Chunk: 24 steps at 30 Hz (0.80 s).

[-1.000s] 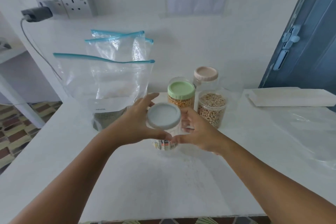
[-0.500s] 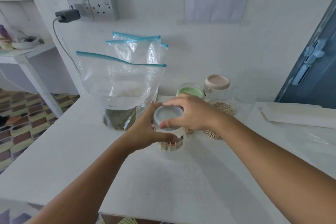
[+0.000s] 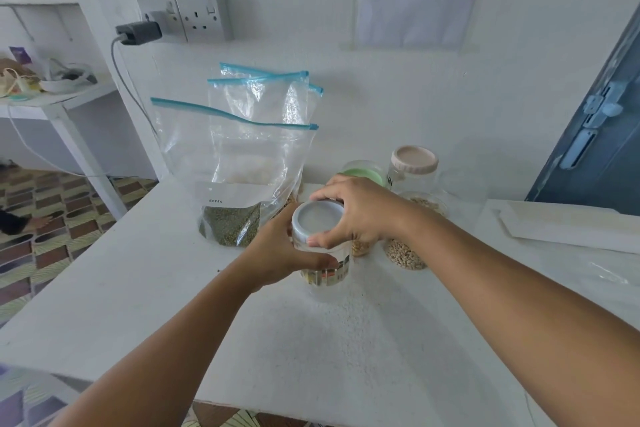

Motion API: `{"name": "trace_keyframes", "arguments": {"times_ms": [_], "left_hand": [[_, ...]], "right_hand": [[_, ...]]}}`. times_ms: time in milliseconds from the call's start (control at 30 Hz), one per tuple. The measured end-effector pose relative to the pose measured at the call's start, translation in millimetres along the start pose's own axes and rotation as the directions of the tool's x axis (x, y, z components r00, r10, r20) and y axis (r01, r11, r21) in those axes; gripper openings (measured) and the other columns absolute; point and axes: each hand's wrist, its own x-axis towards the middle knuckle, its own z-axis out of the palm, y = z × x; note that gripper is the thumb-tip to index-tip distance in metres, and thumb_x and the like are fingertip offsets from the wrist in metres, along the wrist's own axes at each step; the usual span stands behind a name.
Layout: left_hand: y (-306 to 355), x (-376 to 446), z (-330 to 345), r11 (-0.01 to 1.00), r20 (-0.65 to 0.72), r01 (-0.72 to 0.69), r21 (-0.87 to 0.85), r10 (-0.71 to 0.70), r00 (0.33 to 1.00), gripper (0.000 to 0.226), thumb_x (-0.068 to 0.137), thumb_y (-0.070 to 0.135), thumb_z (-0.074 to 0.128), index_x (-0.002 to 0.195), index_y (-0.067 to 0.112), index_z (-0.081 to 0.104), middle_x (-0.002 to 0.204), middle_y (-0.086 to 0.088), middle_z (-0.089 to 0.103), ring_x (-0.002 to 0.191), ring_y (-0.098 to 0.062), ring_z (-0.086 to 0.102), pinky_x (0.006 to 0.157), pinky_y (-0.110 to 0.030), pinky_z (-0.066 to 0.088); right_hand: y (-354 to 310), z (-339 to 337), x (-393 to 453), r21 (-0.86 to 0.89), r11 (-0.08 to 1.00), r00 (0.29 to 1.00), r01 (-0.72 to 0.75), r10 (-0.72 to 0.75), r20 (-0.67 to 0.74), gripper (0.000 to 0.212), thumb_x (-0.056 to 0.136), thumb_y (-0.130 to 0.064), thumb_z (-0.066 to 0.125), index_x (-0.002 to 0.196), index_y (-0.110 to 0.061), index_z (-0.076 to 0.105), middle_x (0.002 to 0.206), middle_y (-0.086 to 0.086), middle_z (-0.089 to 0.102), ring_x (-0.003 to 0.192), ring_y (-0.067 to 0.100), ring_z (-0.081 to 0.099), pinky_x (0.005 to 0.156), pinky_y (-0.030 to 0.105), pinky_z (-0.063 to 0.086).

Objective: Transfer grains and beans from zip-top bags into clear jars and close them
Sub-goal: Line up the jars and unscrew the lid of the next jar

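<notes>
A clear jar [image 3: 327, 272] with a pale blue-grey lid [image 3: 317, 218] stands on the white table [image 3: 145, 288]. My left hand [image 3: 282, 250] wraps round the jar's body from the left. My right hand [image 3: 356, 210] grips the lid's rim from the right and above, fingers curled over it. Behind stand three zip-top bags with blue seals; the front bag [image 3: 232, 184] holds green beans at its bottom. A green-lidded jar [image 3: 369, 173], a pink-lidded jar [image 3: 414, 159] and an open jar of pale grains [image 3: 405, 255] sit to the right, partly hidden by my right hand.
A wall socket with a plugged charger [image 3: 138, 33] and cable hangs above the bags. A flat white packet [image 3: 568, 224] lies at the table's right. A shelf with clutter [image 3: 41, 80] stands left; a blue door [image 3: 602, 135] is on the right.
My right hand moved from the jar's side onto the lid and now grips its rim. My left hand stays round the jar. The camera view shifted left.
</notes>
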Motion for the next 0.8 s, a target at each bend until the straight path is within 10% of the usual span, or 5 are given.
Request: {"name": "trace_keyframes", "arguments": {"times_ms": [367, 533, 733, 800], "left_hand": [[3.9, -3.3, 1.6, 1.0, 0.003, 0.023, -0.017, -0.023, 1.0, 0.081, 0.064, 0.028, 0.102, 0.129, 0.048, 0.058, 0.119, 0.013, 0.072, 0.112, -0.008, 0.069, 0.099, -0.043, 0.059], [-0.6, -3.0, 1.0, 0.999, 0.017, 0.017, -0.029, -0.017, 1.0, 0.081, 0.065, 0.026, 0.102, 0.131, 0.044, 0.061, 0.12, 0.006, 0.073, 0.116, -0.016, 0.069, 0.1, -0.05, 0.059], [-2.8, -0.5, -0.9, 0.998, 0.048, 0.03, -0.058, -0.028, 0.998, 0.081, 0.064, 0.022, 0.102, 0.132, 0.041, 0.062, 0.122, 0.003, 0.073, 0.119, -0.02, 0.068, 0.104, -0.053, 0.056], [-3.2, -0.1, -1.3, 0.998, 0.066, 0.029, -0.061, -0.025, 0.998, 0.08, 0.064, 0.02, 0.102, 0.13, 0.041, 0.063, 0.122, 0.002, 0.073, 0.118, -0.019, 0.068, 0.104, -0.052, 0.056]], "right_hand": [[-4.5, -4.4, -4.0, -0.12, 0.991, 0.996, -0.065, 0.071, 0.045, 0.1, 0.061, -0.086, 0.075, 0.144, -0.034, 0.055, 0.135, -0.008, 0.057, 0.122, 0.014, 0.056, 0.099, 0.036, 0.051], [-1.3, 1.2, -4.1, -0.106, 0.992, 0.998, -0.067, 0.064, -0.026, 0.059, 0.061, -0.082, 0.079, 0.086, -0.032, 0.062, 0.085, -0.01, 0.064, 0.076, 0.009, 0.061, 0.06, 0.028, 0.044], [-3.3, -1.2, -7.5, -0.079, 0.997, 1.0, 0.0, 0.0, 0.004, 0.043, 0.069, -0.068, 0.084, 0.075, -0.04, 0.052, 0.087, -0.012, 0.051, 0.079, 0.007, 0.052, 0.064, 0.028, 0.037], [-0.7, -5.2, -6.7, -0.094, 0.996, 0.997, 0.0, 0.007, 0.072, 0.045, 0.071, -0.066, 0.084, 0.101, -0.042, 0.062, 0.104, -0.014, 0.056, 0.099, 0.011, 0.056, 0.076, 0.03, 0.043]]}}
